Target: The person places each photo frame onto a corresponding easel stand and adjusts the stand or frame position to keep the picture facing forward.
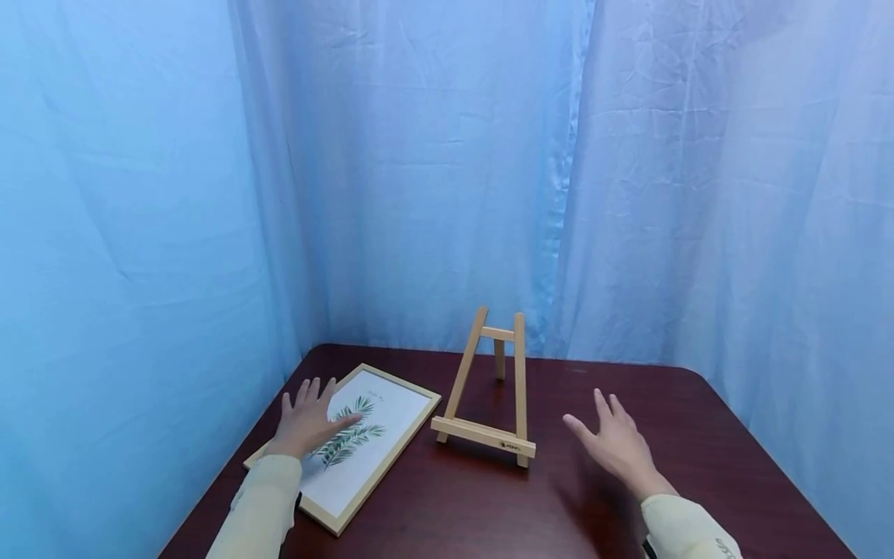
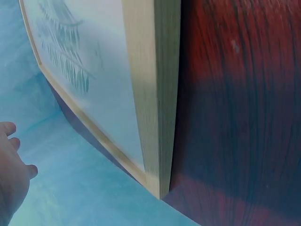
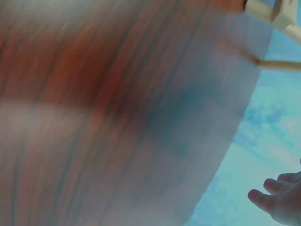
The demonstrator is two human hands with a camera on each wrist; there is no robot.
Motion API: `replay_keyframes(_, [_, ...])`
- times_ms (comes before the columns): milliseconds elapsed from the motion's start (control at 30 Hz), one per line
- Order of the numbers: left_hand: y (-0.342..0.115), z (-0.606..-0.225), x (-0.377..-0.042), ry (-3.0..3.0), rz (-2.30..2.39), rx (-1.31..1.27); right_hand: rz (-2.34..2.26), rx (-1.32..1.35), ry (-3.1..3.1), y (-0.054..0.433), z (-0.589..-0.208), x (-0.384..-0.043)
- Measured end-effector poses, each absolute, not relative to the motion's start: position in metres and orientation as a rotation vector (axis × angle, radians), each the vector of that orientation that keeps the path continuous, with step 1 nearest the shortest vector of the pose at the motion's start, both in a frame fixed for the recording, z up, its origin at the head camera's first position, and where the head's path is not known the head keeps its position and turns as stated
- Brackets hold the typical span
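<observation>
In the head view a picture frame (image 1: 412, 432) with a light wood border and a printed green palm leaf lies flat at the left of the table. My left hand (image 1: 307, 423) hovers over its left part, fingers spread and holding nothing. A small wooden easel (image 1: 484, 433) stands upright near the middle, with a ledge across its front. To the right of the easel my right hand (image 1: 618, 446) is above the table, its fingers extended and grasping nothing. The left wrist view shows the frame's edge (image 2: 157, 94) up close, with the hand (image 2: 14, 174) apart from it.
A dark red-brown wooden table (image 1: 447, 505) carries both objects. Light blue curtains (image 1: 433, 171) hang behind it and along both sides, close to the table's edges. The easel's rear leg (image 1: 499, 361) reaches toward the back edge.
</observation>
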State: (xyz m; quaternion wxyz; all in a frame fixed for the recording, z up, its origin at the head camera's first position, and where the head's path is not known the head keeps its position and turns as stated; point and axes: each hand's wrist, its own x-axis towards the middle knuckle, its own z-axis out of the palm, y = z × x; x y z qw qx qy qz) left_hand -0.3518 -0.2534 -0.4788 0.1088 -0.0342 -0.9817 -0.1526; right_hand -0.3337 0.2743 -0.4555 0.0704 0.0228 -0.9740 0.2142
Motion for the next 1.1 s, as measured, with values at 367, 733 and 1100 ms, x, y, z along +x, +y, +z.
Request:
replay_keyframes(367, [-0.267,-0.469,-0.35,-2.917,-0.466,-0.082,0.795,0.161,-2.833,0.23,-0.438,-0.324])
replay_keyframes(733, [-0.277,-0.463,-0.345,-2.935,-0.456,-0.067,0.883,0.217,-2.766,0.198,-0.433,-0.32])
replay_keyframes(1100, [-0.29,-0.468,-0.348,-2.951,-0.544,-0.015,1.001,0.22,-2.741,0.174,-0.434,-0.317])
